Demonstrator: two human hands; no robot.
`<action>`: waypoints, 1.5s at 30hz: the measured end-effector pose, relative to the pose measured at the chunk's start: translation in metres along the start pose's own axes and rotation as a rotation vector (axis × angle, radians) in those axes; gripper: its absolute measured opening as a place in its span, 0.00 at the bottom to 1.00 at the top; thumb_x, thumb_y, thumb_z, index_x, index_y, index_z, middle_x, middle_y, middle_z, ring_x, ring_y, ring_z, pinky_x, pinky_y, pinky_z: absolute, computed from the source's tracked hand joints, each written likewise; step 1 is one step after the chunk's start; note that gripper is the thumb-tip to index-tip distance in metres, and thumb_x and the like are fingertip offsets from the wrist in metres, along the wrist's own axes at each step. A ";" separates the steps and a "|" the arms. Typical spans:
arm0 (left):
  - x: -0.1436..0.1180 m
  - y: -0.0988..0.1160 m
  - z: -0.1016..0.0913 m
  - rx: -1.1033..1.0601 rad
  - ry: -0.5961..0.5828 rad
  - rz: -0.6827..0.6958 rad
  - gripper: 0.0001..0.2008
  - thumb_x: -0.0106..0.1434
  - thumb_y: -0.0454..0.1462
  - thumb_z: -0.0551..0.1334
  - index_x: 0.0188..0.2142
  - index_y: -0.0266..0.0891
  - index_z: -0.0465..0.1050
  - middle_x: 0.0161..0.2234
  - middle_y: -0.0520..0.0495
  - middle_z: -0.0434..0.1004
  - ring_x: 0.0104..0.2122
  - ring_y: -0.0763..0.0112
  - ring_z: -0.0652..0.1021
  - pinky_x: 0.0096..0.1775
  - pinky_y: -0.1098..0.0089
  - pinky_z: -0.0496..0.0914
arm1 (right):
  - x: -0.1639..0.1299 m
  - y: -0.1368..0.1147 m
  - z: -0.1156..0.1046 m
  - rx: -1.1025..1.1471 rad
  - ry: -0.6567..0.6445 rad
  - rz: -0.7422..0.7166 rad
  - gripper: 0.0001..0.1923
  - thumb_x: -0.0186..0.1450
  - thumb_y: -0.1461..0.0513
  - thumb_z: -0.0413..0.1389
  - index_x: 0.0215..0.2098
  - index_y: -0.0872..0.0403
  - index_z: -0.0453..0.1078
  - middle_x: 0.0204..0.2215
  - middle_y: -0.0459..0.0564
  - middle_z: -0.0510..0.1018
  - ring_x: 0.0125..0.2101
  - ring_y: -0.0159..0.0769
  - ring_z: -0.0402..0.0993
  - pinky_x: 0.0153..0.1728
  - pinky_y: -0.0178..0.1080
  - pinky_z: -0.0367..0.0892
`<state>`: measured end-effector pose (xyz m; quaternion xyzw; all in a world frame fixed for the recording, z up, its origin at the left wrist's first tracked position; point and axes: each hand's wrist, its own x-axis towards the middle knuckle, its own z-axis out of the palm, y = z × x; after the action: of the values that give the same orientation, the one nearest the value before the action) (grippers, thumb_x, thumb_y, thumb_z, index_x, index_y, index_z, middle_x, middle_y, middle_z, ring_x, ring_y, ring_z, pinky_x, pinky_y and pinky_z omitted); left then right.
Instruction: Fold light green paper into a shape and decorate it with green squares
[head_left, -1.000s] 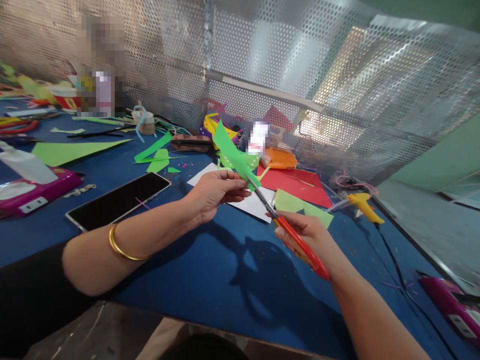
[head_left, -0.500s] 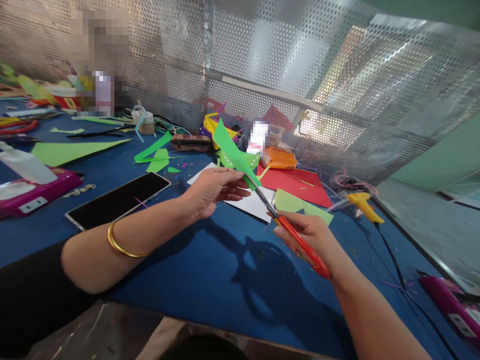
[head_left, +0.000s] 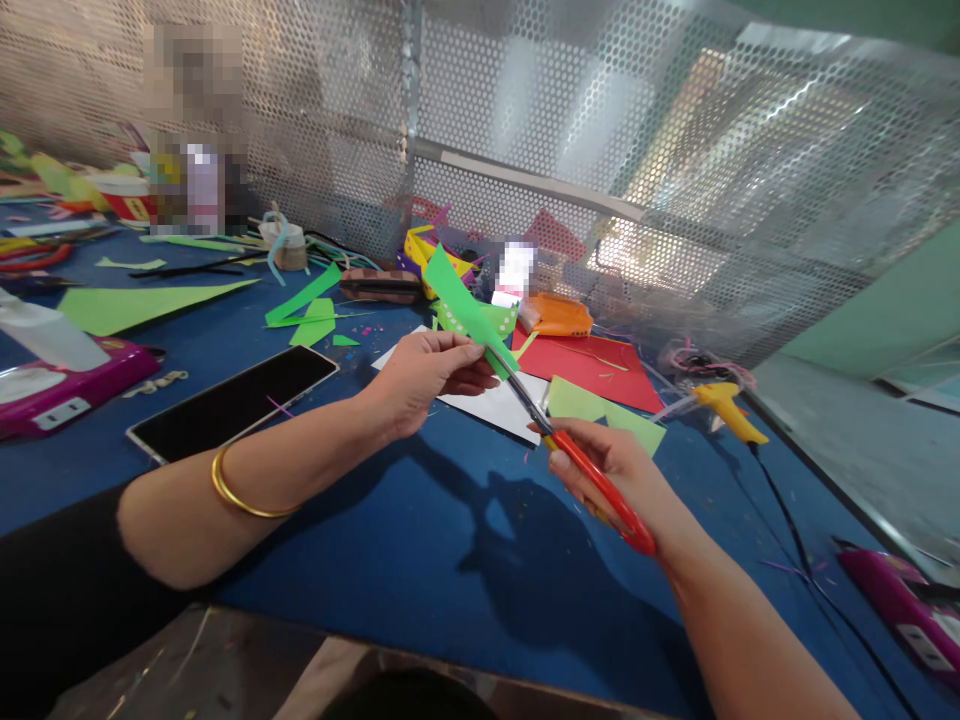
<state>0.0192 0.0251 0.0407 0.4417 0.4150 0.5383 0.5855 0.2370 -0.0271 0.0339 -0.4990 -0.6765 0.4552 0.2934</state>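
Observation:
My left hand (head_left: 435, 378) pinches a bright green strip of paper (head_left: 459, 298) between thumb and fingers, holding it above the table. In my right hand (head_left: 611, 465) is a pair of scissors (head_left: 592, 478) with red handles. Their blades meet the lower end of the green paper, close to my left fingertips; whether they are fully closed I cannot make out. Behind the strip lies a green piece with white dots (head_left: 504, 318), partly covered. A white sheet (head_left: 491, 410) lies on the table below my hands, and a pale green paper scrap (head_left: 626, 425) is beside it.
A phone (head_left: 240, 400) lies left of my forearm. Farther left stands a purple power strip (head_left: 112, 385). A red sheet (head_left: 592, 365) and an orange packet (head_left: 559, 316) lie behind the scissors. At the right are a yellow glue gun (head_left: 729, 410) with a cord and another purple power strip (head_left: 900, 610).
My right fingers and the scissor handles have drawn slightly closer together on the green paper. My left hand keeps its hold, and the view has shifted very little.

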 end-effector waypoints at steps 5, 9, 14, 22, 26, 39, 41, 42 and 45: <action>-0.001 0.000 0.001 -0.007 0.004 -0.015 0.08 0.57 0.37 0.68 0.24 0.35 0.75 0.24 0.46 0.81 0.25 0.70 0.81 0.32 0.71 0.74 | 0.004 0.007 -0.003 -0.040 -0.040 -0.040 0.30 0.59 0.44 0.59 0.48 0.58 0.71 0.19 0.40 0.63 0.16 0.25 0.56 0.15 0.31 0.54; -0.004 -0.001 0.003 0.000 -0.016 -0.029 0.07 0.58 0.37 0.67 0.26 0.34 0.76 0.24 0.46 0.81 0.26 0.69 0.81 0.33 0.70 0.74 | 0.003 0.005 -0.002 -0.036 -0.033 -0.029 0.31 0.59 0.44 0.59 0.49 0.59 0.70 0.18 0.39 0.62 0.16 0.25 0.56 0.15 0.31 0.53; -0.006 -0.002 0.004 0.008 -0.021 -0.042 0.07 0.59 0.35 0.66 0.26 0.34 0.76 0.24 0.46 0.81 0.26 0.69 0.81 0.34 0.70 0.74 | 0.000 0.002 0.002 -0.018 0.015 -0.017 0.30 0.58 0.44 0.59 0.48 0.58 0.73 0.22 0.43 0.66 0.17 0.25 0.56 0.16 0.32 0.54; -0.005 -0.003 0.003 -0.008 -0.035 -0.029 0.07 0.59 0.35 0.66 0.26 0.34 0.76 0.24 0.46 0.81 0.26 0.69 0.81 0.33 0.71 0.74 | 0.000 0.004 0.002 -0.002 0.041 -0.004 0.30 0.57 0.44 0.60 0.46 0.59 0.75 0.16 0.39 0.60 0.15 0.25 0.53 0.15 0.32 0.51; -0.005 -0.003 0.003 -0.011 -0.038 -0.035 0.07 0.59 0.36 0.66 0.26 0.35 0.76 0.24 0.46 0.81 0.26 0.70 0.81 0.33 0.71 0.74 | -0.001 0.002 0.003 -0.029 0.041 0.022 0.27 0.58 0.46 0.61 0.45 0.57 0.76 0.13 0.38 0.59 0.14 0.25 0.53 0.16 0.32 0.52; 0.001 0.002 -0.001 0.013 0.026 -0.012 0.08 0.58 0.35 0.66 0.24 0.35 0.73 0.23 0.48 0.79 0.24 0.70 0.80 0.31 0.71 0.74 | 0.001 0.000 0.000 -0.045 0.025 0.018 0.26 0.57 0.46 0.61 0.42 0.57 0.76 0.15 0.39 0.61 0.15 0.25 0.55 0.15 0.32 0.55; 0.002 0.001 -0.001 0.015 0.014 0.004 0.09 0.57 0.35 0.67 0.24 0.34 0.73 0.22 0.48 0.79 0.24 0.70 0.80 0.32 0.70 0.74 | 0.001 0.000 0.000 -0.053 0.017 0.003 0.26 0.58 0.45 0.60 0.43 0.57 0.75 0.16 0.40 0.61 0.15 0.25 0.55 0.15 0.31 0.55; 0.002 0.001 -0.002 0.015 0.011 0.010 0.09 0.57 0.36 0.68 0.24 0.34 0.73 0.22 0.48 0.79 0.24 0.70 0.80 0.32 0.70 0.74 | 0.001 0.000 0.000 -0.054 0.013 -0.004 0.27 0.58 0.45 0.60 0.44 0.57 0.75 0.16 0.40 0.61 0.15 0.25 0.55 0.16 0.31 0.56; 0.002 0.001 -0.001 0.013 0.017 0.014 0.09 0.56 0.36 0.69 0.23 0.34 0.73 0.22 0.48 0.79 0.24 0.70 0.80 0.32 0.70 0.74 | 0.002 0.003 0.000 -0.054 -0.010 -0.023 0.30 0.57 0.44 0.60 0.47 0.58 0.73 0.17 0.40 0.62 0.16 0.26 0.56 0.15 0.31 0.56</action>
<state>0.0181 0.0270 0.0417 0.4439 0.4204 0.5434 0.5752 0.2376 -0.0249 0.0313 -0.4964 -0.6958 0.4360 0.2816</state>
